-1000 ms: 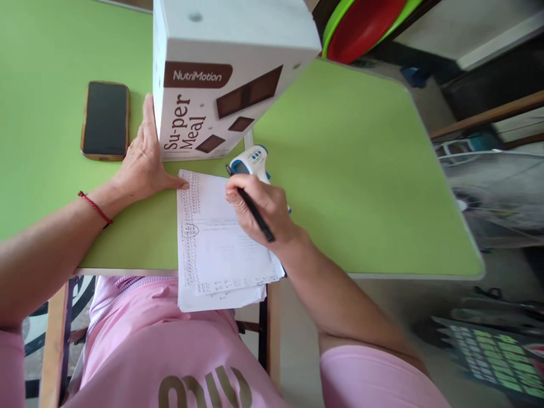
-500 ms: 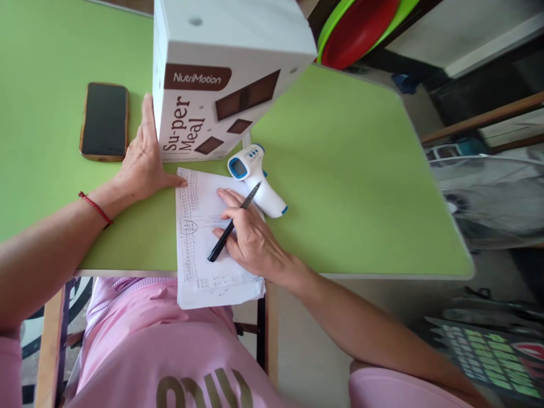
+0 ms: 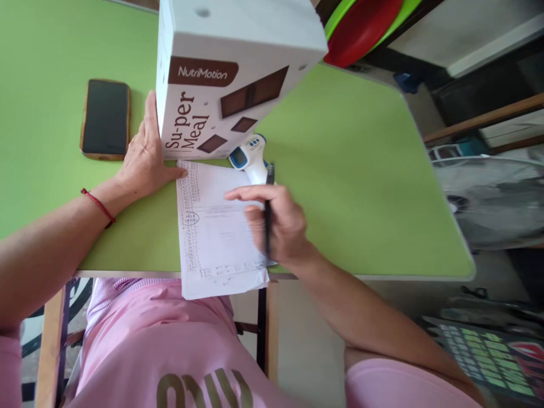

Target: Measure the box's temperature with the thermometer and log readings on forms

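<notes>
My right hand [image 3: 287,226], slightly blurred, is closed around a black pen [image 3: 268,215] and hovers at the right side of the paper sheets [image 3: 223,232]. The pen stands nearly upright in the view and my index finger points left. My left hand [image 3: 144,156] is open, its fingers stretched along the left side of a white NutriMotion box [image 3: 204,48], its thumb on the sheets' upper left corner. Handwriting fills the sheets' left margin, and their lower end hangs over the table edge. Behind the pen, a white and blue infrared thermometer [image 3: 255,156] lies partly hidden by my right hand.
On the green table [image 3: 365,170], a phone [image 3: 106,118] in a brown case lies left of the box. Beyond the far edge are red and green basins [image 3: 361,31]. A fan [image 3: 480,204] stands past the right edge.
My right hand has lifted from the sheets and moved right with the pen, which has turned more upright. My left hand keeps its place by the box.
</notes>
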A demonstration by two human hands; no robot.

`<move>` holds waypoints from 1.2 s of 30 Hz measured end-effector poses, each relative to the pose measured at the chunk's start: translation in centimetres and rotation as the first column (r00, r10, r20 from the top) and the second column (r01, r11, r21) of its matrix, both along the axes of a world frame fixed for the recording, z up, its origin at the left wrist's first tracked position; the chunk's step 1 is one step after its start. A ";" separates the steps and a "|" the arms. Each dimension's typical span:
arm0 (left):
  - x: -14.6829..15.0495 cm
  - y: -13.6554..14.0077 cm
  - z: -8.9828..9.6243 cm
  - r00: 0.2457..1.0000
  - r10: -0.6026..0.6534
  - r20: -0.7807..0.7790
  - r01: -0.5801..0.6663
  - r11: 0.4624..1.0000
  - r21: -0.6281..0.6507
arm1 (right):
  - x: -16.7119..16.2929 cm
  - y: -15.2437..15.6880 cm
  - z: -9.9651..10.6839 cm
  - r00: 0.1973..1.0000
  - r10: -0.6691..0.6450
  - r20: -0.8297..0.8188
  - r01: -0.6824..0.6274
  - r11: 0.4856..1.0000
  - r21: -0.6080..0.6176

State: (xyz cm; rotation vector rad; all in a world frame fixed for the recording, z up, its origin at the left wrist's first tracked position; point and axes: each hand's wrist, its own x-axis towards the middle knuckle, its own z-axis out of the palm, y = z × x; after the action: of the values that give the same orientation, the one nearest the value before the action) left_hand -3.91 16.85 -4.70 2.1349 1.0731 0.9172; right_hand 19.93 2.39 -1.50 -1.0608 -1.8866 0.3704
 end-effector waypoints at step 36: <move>-0.2 -0.7 1.2 0.997 -0.030 -0.074 0.028 0.999 -0.025 | -3.1 1.4 -1.7 0.991 -0.098 -0.090 0.082 0.982 -0.170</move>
State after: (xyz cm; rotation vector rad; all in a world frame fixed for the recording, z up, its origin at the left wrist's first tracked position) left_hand -4.13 16.10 -3.48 2.1741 1.0809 0.8135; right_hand 16.85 3.75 -3.18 -1.2123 -1.7369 0.5254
